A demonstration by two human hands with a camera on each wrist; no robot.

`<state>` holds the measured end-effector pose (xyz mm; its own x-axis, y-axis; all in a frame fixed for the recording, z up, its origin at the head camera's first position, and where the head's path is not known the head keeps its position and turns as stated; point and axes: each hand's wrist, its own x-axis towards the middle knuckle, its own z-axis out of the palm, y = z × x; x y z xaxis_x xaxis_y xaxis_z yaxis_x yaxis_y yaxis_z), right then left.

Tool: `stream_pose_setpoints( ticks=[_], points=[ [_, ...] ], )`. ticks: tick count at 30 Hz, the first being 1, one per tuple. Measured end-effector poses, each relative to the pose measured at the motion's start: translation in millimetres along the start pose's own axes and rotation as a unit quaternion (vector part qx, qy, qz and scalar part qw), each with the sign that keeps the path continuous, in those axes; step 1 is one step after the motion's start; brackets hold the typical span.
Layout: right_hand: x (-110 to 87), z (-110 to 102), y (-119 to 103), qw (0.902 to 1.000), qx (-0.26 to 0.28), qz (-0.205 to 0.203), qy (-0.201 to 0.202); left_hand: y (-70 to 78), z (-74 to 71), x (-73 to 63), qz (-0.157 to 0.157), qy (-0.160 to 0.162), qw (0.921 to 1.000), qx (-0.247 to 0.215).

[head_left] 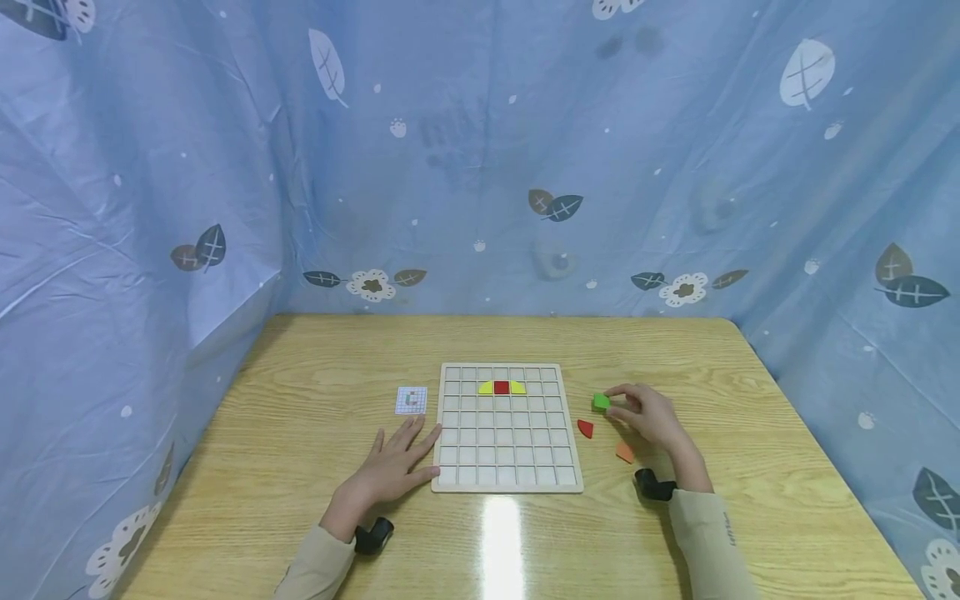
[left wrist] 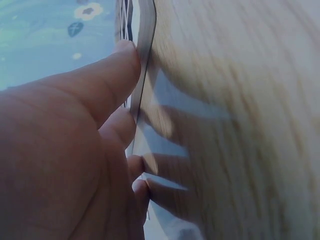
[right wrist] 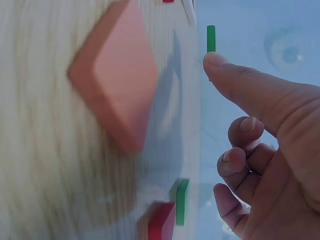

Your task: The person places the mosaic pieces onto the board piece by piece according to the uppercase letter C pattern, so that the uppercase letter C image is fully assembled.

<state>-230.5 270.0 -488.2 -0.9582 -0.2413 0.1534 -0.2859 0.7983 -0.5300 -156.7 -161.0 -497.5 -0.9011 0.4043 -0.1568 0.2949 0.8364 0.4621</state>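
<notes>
My right hand (head_left: 645,414) pinches a small green tile (head_left: 602,402) between thumb and forefinger, to the right of a pale wooden grid board (head_left: 507,489). In the right wrist view the tile stands on edge at the thumb tip, and a second green tile (right wrist: 182,201) lies lower on the table. With fingers spread, my left hand (head_left: 392,468) rests on the table and touches the board's left edge. Near the board's top, a red square tile (head_left: 502,387) sits between a left yellow tile (head_left: 486,388) and a right yellow tile (head_left: 517,388), both with curved sides.
Between board and right hand lies a red quarter-round tile (head_left: 586,428); an orange diamond tile (right wrist: 125,75) is nearer the right wrist. Beyond the left hand is a small pattern card (head_left: 411,400). A blue leaf-print curtain (head_left: 480,167) surrounds the wooden table (head_left: 315,358) at back and sides.
</notes>
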Motion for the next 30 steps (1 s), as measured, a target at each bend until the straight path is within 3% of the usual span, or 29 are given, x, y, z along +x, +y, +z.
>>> stream_pose_setpoints(
  ticks=[12,19,30],
  points=[
    [6.4,11.4,-17.7,0.9991,0.013,-0.035,0.021,2.0,-1.8,-2.1,0.006,0.0,1.0,-0.002],
    [9.4,17.4,-32.1,0.9979,0.052,-0.04,-0.002,1.2,-1.0,-1.6,0.009,-0.001,1.0,-0.005],
    [20.7,30.7,-53.2,0.996,0.068,-0.056,-0.015,-1.8,1.2,-0.9,0.009,-0.001,0.9999,-0.004]
  ],
)
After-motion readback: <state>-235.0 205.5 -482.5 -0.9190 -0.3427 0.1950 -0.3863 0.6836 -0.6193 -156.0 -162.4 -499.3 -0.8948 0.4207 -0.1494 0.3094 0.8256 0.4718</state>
